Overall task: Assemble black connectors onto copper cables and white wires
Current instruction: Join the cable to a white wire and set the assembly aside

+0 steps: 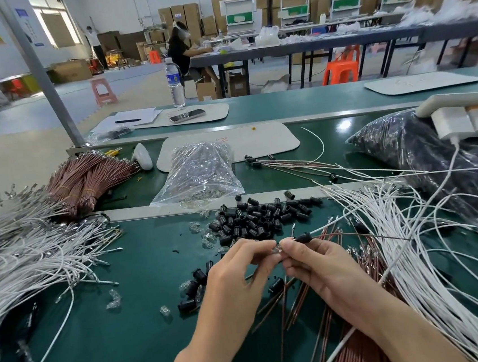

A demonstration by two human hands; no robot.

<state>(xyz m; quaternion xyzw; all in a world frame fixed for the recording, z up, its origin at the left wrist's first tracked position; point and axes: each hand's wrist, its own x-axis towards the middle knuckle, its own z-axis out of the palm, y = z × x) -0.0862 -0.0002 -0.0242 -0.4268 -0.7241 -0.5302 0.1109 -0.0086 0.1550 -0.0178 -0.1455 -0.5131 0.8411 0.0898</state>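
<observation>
left hand [235,272] pinched small clear part [277,249]; right hand [323,266] clamped on black connector [303,237], white wire [324,228] and copper cable [364,234] trailing right. connector pile [253,219] just beyond hands on green bench [116,341]. clear bag [201,170] held similar clear parts; big bag [423,149] at right held black pieces.

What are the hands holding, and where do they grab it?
The right hand pinches a black connector by its left end. The left hand pinches a small clear piece between its fingertips.
</observation>
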